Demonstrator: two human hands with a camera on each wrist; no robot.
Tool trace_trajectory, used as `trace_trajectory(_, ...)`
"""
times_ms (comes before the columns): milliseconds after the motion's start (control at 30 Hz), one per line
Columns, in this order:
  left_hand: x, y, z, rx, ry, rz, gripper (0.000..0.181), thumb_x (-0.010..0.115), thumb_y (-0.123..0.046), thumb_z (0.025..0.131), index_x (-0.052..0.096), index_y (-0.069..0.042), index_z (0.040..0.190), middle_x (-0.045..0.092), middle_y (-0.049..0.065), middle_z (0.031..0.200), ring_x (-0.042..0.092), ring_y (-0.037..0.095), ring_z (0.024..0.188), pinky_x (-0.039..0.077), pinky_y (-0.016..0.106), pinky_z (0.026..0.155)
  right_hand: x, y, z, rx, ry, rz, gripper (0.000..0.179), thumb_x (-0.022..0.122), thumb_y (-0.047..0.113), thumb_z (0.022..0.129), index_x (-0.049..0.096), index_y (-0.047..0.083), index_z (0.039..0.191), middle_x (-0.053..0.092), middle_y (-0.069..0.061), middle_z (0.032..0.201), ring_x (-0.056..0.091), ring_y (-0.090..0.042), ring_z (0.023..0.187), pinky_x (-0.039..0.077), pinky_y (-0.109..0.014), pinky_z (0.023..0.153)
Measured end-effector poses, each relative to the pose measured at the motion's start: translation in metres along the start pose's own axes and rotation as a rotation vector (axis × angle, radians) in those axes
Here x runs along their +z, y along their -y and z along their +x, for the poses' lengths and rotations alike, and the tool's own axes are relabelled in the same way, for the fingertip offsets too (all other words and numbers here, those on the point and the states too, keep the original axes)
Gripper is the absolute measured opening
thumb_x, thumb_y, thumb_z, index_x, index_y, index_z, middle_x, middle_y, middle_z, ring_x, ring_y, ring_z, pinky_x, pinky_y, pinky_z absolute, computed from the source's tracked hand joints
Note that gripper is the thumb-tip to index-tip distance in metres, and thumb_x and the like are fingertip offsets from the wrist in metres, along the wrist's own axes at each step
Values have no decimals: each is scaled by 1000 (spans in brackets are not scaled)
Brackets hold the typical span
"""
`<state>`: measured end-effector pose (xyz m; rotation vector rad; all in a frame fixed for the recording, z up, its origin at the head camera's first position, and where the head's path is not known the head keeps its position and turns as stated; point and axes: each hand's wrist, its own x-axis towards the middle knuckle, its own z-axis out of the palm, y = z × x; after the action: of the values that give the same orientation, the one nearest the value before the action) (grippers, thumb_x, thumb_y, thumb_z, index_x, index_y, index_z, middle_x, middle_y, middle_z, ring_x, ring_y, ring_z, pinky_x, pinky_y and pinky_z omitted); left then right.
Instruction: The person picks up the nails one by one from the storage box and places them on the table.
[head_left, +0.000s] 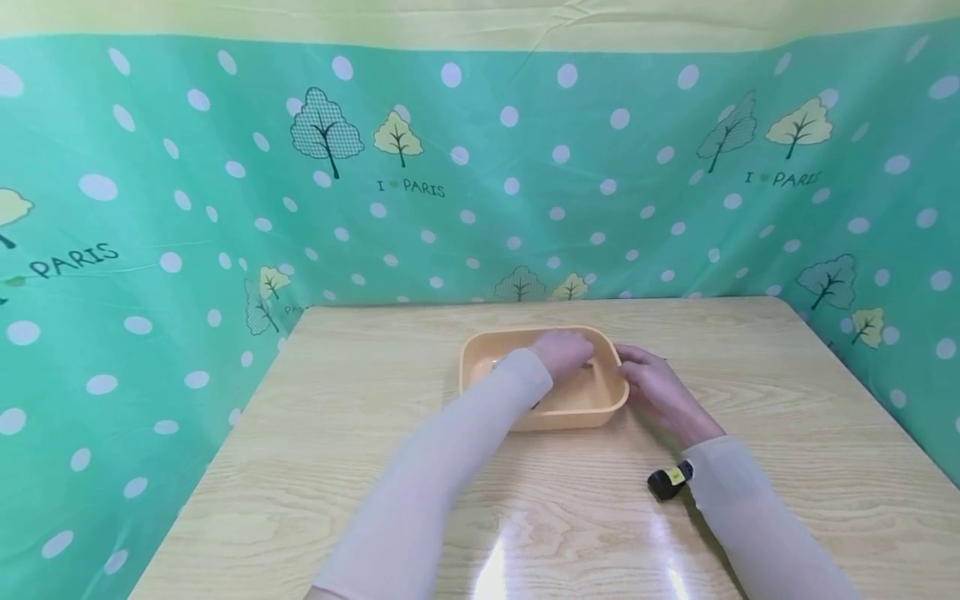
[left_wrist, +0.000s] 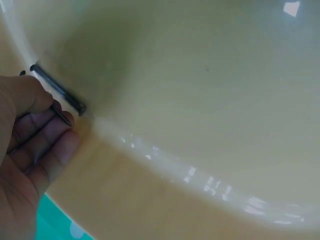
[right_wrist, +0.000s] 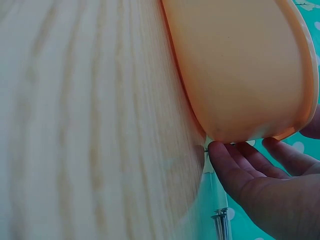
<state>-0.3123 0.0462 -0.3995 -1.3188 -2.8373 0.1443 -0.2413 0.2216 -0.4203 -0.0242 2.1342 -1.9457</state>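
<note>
Enclosing your workspace at the far side and on both flanks, a green polka-dot cloth [head_left: 525,208] printed with trees hung beyond the pale wood-grain worktop [head_left: 300,467]. On the far half of that worktop stood the peach plastic basin [head_left: 570,420], upright, with both your hands at its right part. Your left hand [head_left: 562,354] was down inside it; your right hand [head_left: 663,392] lay outside, its extended fingers touching the end wall, apparently to steady it rather than close round it. A black device [head_left: 663,483] with a yellow label sat at your right cuff [head_left: 720,467].

Smaller than these were the metal pieces. You had a dark, pointed nail [left_wrist: 63,116] pinched in your left fingers. A second nail [left_wrist: 57,89] lay loose in the basin, just beside those fingers. Near your right hand, the right wrist view showed a cluster of thin metallic rods [right_wrist: 220,222], perhaps more nails; what supported them could not be told.

The work looked under way, not finished: one nail was in your grasp, while the second nail was unheld. Other small bits in the basin, partly hidden by your arm, were too small to identify, so how many pieces were left stayed uncertain.
</note>
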Motion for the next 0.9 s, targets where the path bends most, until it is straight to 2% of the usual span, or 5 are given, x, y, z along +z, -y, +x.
trace_trajectory(67,-3,2,-2,-74,23,-151,19,49,-23,97,67,-23,102,66,-6,90,59,11,81,48,22,77,0,0,0,-3,1,0,58,42,8,94,24,0,149,28,-22,151,39,-37,132,39,-42,105)
trace_trajectory(200,-9,8,-6,-138,33,-264,19,42,-24,98,62,-22,97,60,-7,84,54,11,77,46,22,75,0,0,1,5,-4,1,58,42,8,94,24,0,149,27,-21,152,39,-36,131,39,-42,105)
trace_trajectory(300,-16,11,-9,-57,37,-72,14,49,-18,97,62,-21,102,62,-7,91,57,10,84,47,23,81,0,1,2,9,-9,2,59,42,8,93,25,1,149,28,-20,152,41,-36,130,40,-41,104)
trace_trajectory(433,-25,15,-13,-7,44,41,19,59,-8,91,66,-19,104,65,-5,96,60,12,87,49,24,79,1,2,3,5,0,11,59,43,7,93,25,1,149,28,-21,152,42,-37,129,42,-40,102)
trace_trajectory(900,-53,25,-41,9,50,-37,31,57,4,84,66,-16,106,63,-6,94,56,10,84,46,21,78,0,-1,1,-6,-2,26,58,42,6,94,24,-1,149,29,-23,150,42,-38,128,45,-36,99)
